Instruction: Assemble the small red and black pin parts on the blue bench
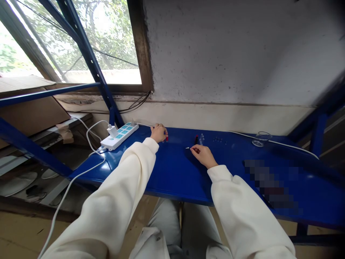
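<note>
My left hand (159,132) is at the table's back edge, its fingers curled downward. A small red piece (167,138) shows at its fingertips, with tiny clear bits below; whether the fingers grip it is hidden. Over the middle of the table my right hand (203,154) is closed in a pinch on a thin piece with a small white tip (188,148), which points left. Just behind this hand stand a small red-and-black piece (196,139) and several small clear tubes (201,139).
A white power strip (120,136) with plugs and a cable lies at the left. More tiny clear pieces (219,140) lie toward the back. On the right are a clear glass cup (258,142) and a blurred-out dark object (269,185). Blue frame posts flank the table (178,180).
</note>
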`<state>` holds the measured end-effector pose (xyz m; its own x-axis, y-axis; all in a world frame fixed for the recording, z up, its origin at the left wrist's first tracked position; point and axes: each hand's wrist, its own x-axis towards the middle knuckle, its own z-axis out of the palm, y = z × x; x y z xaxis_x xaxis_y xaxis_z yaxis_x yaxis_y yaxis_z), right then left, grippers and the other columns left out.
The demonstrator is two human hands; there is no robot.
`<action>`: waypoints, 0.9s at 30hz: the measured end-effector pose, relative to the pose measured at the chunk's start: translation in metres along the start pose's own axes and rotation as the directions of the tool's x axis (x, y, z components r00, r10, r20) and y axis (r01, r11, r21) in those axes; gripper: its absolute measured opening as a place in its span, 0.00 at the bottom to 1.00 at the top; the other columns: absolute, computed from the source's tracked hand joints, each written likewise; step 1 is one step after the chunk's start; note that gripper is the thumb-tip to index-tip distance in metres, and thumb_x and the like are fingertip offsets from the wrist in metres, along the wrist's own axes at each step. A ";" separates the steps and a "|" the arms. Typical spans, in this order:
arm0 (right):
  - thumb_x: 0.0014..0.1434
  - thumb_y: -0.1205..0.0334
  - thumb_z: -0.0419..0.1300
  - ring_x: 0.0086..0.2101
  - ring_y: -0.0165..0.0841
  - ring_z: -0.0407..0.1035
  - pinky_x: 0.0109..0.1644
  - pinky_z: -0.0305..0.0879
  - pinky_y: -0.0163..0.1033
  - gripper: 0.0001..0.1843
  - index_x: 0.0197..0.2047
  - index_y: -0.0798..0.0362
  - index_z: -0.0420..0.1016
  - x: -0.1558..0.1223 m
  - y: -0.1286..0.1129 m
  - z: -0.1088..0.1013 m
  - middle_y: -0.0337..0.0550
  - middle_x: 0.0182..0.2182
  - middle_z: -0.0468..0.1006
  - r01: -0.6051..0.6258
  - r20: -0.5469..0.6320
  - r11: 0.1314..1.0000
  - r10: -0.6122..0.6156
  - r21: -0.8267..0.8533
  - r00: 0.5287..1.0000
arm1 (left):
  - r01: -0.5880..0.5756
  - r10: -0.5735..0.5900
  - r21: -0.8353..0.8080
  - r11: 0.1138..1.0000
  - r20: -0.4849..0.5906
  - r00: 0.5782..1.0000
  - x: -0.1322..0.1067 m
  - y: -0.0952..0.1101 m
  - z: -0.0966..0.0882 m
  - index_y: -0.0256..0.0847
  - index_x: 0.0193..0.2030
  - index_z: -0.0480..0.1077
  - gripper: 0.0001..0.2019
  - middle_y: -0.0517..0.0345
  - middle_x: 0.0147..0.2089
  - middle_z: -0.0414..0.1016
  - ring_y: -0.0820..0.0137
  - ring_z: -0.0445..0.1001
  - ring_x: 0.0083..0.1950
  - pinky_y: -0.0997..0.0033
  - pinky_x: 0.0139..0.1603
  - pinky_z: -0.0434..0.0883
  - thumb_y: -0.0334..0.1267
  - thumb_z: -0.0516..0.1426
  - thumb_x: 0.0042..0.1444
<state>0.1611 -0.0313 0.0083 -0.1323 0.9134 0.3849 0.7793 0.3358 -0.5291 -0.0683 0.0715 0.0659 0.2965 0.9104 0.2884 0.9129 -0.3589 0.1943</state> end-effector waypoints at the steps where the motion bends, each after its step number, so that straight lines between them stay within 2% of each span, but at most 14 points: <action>1: 0.56 0.54 0.47 0.25 0.29 0.64 0.30 0.57 0.33 0.16 0.32 0.52 0.72 0.000 0.000 0.000 0.40 0.23 0.73 -0.002 -0.001 1.000 0.002 0.001 1.000 | 0.005 -0.005 0.001 1.000 0.004 1.000 0.000 0.000 -0.001 0.40 0.28 0.73 0.03 0.49 0.45 0.67 0.55 0.56 0.52 0.49 0.51 0.52 0.35 0.59 0.44; 6: 0.56 0.54 0.48 0.23 0.29 0.64 0.28 0.57 0.33 0.15 0.31 0.52 0.72 0.001 0.004 0.002 0.40 0.23 0.72 0.022 -0.016 0.999 -0.022 0.039 1.000 | 0.017 -0.018 0.012 1.000 0.039 0.999 0.002 -0.003 -0.003 0.41 0.28 0.73 0.04 0.50 0.46 0.67 0.53 0.56 0.52 0.48 0.51 0.52 0.36 0.59 0.44; 15: 0.55 0.54 0.50 0.23 0.29 0.64 0.28 0.57 0.33 0.14 0.30 0.52 0.72 0.001 0.004 0.002 0.40 0.22 0.72 0.031 -0.044 0.998 -0.029 0.058 0.999 | 0.009 -0.010 0.018 1.000 0.033 0.999 0.001 -0.007 0.000 0.41 0.28 0.73 0.04 0.50 0.46 0.67 0.53 0.57 0.52 0.44 0.51 0.51 0.37 0.59 0.43; 27: 0.55 0.55 0.49 0.24 0.29 0.64 0.28 0.57 0.33 0.14 0.31 0.52 0.72 0.001 0.002 0.001 0.40 0.22 0.72 0.025 -0.035 0.999 -0.024 0.041 0.999 | 0.019 -0.020 0.032 0.999 0.030 0.999 0.000 -0.008 0.000 0.41 0.29 0.73 0.06 0.49 0.46 0.67 0.53 0.57 0.52 0.45 0.50 0.52 0.39 0.58 0.45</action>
<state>0.1621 -0.0294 0.0072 -0.1292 0.8965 0.4237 0.7501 0.3678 -0.5496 -0.0755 0.0745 0.0647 0.2864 0.9232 0.2563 0.9270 -0.3346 0.1695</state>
